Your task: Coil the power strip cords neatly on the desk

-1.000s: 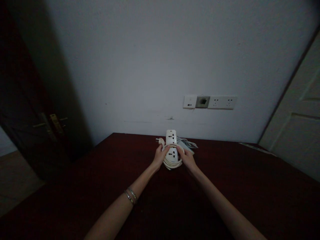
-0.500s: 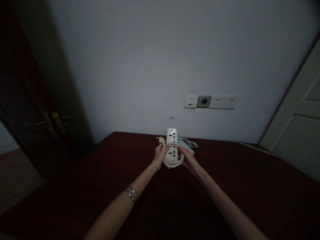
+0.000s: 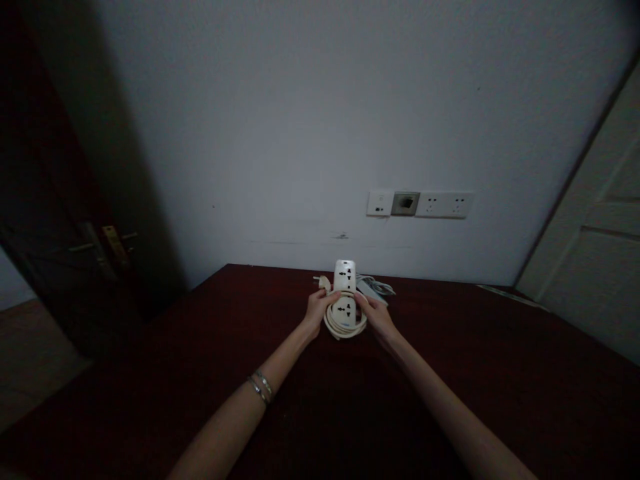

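A white power strip (image 3: 345, 280) with its cream cord (image 3: 344, 329) looped around it is held over the far part of the dark red table (image 3: 480, 373). My left hand (image 3: 317, 312) grips its left side, fingers curled on the strip and cord, with the plug (image 3: 323, 283) sticking up just above the thumb. My right hand (image 3: 376, 317) grips the right side, fingers closed on the strip and the cord loops. Two bangles (image 3: 262, 387) sit on my left wrist.
A second white cable and adapter (image 3: 376, 288) lie on the table behind the strip. A row of wall sockets (image 3: 420, 204) is on the white wall above. A dark door with a brass handle (image 3: 107, 248) stands at left, a light door (image 3: 595, 267) at right.
The strip has stayed almost in place between both hands. My right hand has shifted slightly along the cord loops on the right side.
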Available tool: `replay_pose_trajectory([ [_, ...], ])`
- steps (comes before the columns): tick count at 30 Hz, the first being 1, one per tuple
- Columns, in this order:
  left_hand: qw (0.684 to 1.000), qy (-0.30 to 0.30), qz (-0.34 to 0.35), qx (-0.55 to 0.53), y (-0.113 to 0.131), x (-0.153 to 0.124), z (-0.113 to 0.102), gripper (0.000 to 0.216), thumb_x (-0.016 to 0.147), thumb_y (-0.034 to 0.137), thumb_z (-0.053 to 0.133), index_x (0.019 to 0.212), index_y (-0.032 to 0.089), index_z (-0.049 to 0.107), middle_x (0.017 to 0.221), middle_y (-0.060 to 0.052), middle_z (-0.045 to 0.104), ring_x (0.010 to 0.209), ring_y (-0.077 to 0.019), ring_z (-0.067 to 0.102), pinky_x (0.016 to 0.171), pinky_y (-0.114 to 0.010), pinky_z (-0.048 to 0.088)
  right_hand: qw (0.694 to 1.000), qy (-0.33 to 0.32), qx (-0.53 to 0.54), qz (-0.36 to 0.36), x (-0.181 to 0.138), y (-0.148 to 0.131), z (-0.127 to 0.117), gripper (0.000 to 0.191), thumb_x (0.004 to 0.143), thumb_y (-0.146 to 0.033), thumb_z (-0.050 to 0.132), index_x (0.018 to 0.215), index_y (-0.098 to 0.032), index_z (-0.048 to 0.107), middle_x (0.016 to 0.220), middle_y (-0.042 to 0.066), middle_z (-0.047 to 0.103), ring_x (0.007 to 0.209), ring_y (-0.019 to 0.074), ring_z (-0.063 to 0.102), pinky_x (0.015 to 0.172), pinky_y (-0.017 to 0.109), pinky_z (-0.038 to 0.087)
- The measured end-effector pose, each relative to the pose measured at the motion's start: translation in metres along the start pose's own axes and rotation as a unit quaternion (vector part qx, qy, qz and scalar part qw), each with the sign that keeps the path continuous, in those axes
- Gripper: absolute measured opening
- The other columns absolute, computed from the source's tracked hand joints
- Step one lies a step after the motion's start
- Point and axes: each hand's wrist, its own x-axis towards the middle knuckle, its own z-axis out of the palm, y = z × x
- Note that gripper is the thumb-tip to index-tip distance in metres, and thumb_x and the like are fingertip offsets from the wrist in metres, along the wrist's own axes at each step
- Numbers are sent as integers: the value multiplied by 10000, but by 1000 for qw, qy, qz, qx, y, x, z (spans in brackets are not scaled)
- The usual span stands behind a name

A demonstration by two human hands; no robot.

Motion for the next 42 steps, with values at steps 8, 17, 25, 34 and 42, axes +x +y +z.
replay_pose_trajectory([
  [8,999,-27,3,25,-4,-1,-3,464,552,408,774,875,91,671,803,-100,692,643,-163,622,623,-259,477,1000,20,0,-3,-4,-2,2,365,632,-503,669,705,-145,659,534,18,620,438,138,548,417,238,425],
  [17,1000,-20,6,16,-1,-2,-4,400,524,328,783,817,83,667,760,-87,689,629,-167,622,621,-271,482,999,8,31,29,-5,2,2,399,666,-481,662,889,-150,652,643,32,659,488,143,580,444,247,467],
  [25,993,72,11,-93,12,-2,-2,282,537,226,745,772,93,663,737,-76,688,604,-155,617,608,-271,496,989,-84,82,85,-25,-1,19,488,642,-339,725,1095,-237,573,985,43,676,844,189,649,664,286,530],
  [34,988,95,10,-124,14,-2,1,233,594,153,702,815,88,666,760,-78,693,615,-151,627,636,-276,507,997,44,40,54,-22,15,30,497,634,-356,722,1065,-137,604,901,79,690,790,186,656,571,228,527],
  [42,987,81,-24,-137,12,-3,-1,241,635,148,682,864,75,664,778,-92,695,629,-163,636,644,-283,519,996,52,57,50,-24,13,28,436,619,-314,739,996,-121,635,856,73,699,734,187,667,566,258,555],
])
